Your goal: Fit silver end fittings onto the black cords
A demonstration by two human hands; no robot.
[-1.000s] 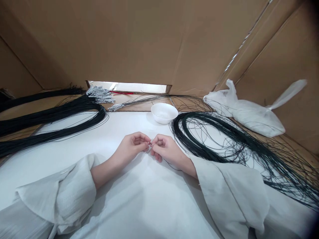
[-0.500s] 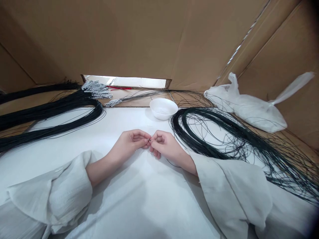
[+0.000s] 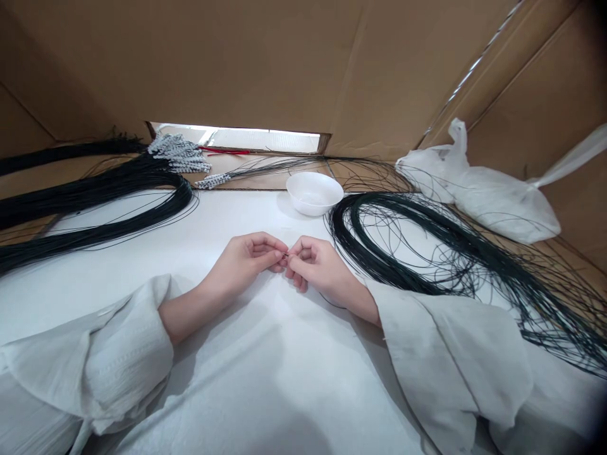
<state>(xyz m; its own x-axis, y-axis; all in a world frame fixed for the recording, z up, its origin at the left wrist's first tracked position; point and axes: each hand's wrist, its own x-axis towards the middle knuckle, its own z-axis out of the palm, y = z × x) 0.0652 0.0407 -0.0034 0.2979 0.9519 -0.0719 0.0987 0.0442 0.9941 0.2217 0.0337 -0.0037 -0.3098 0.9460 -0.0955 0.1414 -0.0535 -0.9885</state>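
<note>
My left hand (image 3: pixel 253 258) and my right hand (image 3: pixel 313 260) meet fingertip to fingertip above the white table. Both are closed in a pinch around a thin dark cord (image 3: pixel 286 254), of which only a short bit shows between them. A dark strand (image 3: pixel 334 304) curves out beneath my right wrist. Anything smaller at the fingertips is too tiny to make out. Just beyond my hands stands a white bowl (image 3: pixel 313 201); its contents, if any, cannot be told.
A coiled bundle of dark cords (image 3: pixel 393 265) spreads over the right side. More black cords (image 3: pixel 95 189) lie at left, near white-and-black patterned ends (image 3: pixel 177 153). A knotted white plastic bag (image 3: pixel 507 205) rests at back right. Cardboard walls (image 3: pixel 246 63) enclose the table, with a slot at the back.
The whole view has tilted slightly, so the scene sits higher in the picture. Both hands keep their pinch, with only small finger movements at the cord.
</note>
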